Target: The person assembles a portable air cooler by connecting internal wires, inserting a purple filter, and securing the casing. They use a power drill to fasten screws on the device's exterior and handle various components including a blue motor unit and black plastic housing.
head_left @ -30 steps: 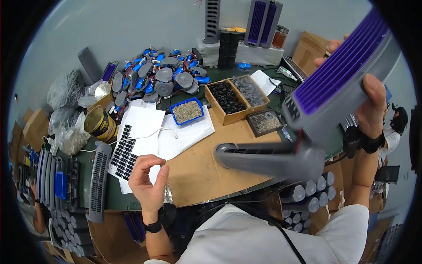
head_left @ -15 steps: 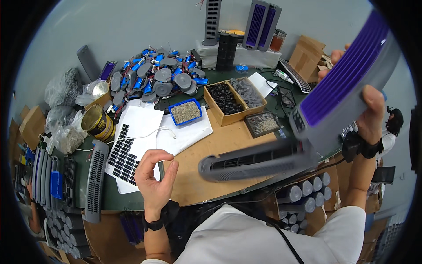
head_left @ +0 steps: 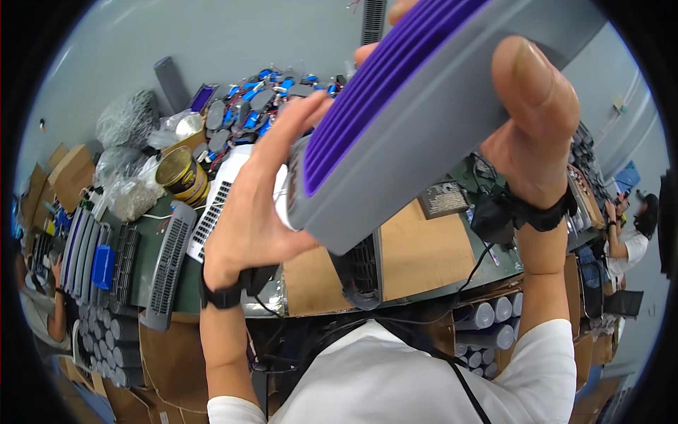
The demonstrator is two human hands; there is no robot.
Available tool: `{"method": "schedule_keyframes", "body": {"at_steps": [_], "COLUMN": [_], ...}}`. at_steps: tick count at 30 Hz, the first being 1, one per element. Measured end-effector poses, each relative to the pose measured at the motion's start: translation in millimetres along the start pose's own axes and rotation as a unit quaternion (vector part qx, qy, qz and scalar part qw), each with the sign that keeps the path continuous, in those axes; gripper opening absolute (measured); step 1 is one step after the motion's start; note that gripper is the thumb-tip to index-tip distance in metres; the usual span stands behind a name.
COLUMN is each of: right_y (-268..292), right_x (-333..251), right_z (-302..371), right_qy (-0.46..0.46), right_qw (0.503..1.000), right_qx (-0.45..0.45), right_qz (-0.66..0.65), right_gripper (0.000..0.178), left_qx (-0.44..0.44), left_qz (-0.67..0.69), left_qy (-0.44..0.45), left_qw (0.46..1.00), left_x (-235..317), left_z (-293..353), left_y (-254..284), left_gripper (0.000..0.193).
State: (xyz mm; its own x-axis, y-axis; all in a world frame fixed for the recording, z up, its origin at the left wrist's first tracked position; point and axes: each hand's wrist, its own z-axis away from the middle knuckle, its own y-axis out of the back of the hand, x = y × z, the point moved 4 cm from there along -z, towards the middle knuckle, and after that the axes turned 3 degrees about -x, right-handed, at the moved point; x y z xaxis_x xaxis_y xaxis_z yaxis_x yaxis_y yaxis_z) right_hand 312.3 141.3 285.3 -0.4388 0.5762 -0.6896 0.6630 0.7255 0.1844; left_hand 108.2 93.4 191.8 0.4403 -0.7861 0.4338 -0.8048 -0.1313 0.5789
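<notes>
A person in a white shirt [head_left: 374, 378] sits or stands close against a green table [head_left: 145, 244], both forearms raised. From where I stand, the main object is a long gray casing [head_left: 417, 155] with purple slats along one face. It is held in the air above the table, tilted, its near end low and toward the person's left, its far end rising to the upper right.

The right hand [head_left: 533, 127] grasps the casing, thumb pressed on the gray side and fingertips showing over the opposite edge. The left hand [head_left: 247, 208] curves around the low end, fingers spread behind and thumb near the bottom corner; I cannot tell whether it grips or only touches. Each wrist wears a black band.

Beneath the casing, a dark slotted piece [head_left: 361, 272] shows in part over a cardboard sheet [head_left: 427, 254]; whether the two are joined is hidden.

Left of the hands lie a gray slotted panel [head_left: 168, 265] and a yellow-and-black tin [head_left: 185, 177], with plastic bags [head_left: 127, 120] behind. A heap of gray and blue parts [head_left: 261, 99] sits at the back. To the right is a shallow dark tray [head_left: 443, 200]. Another person [head_left: 625, 244] is at the far right.
</notes>
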Motion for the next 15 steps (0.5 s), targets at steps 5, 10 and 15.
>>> {"method": "schedule_keyframes", "body": {"at_steps": [5,10,15], "right_y": [-15.8,-13.7,-4.7], "right_x": [10.3,22.7,65.7], "right_z": [-14.0,-11.5,-19.7], "right_qy": [0.01,0.029,0.021], "right_qw": [0.999,0.989,0.984], "right_qx": [0.035,0.109,0.163], "right_qz": [-0.007,0.095,0.069], "right_gripper": [0.067,0.06,0.041], "left_qx": [-0.052,0.045,-0.072], "left_qz": [-0.004,-0.12,-0.055], "left_qy": [-0.041,0.192,0.2], "left_qw": [0.998,0.973,0.976], "left_x": [-38.8,-24.6,-35.2], "left_z": [-7.5,10.3,45.4], "left_y": [1.1,21.3,51.2], "left_gripper": [0.063,0.046,0.064]}}
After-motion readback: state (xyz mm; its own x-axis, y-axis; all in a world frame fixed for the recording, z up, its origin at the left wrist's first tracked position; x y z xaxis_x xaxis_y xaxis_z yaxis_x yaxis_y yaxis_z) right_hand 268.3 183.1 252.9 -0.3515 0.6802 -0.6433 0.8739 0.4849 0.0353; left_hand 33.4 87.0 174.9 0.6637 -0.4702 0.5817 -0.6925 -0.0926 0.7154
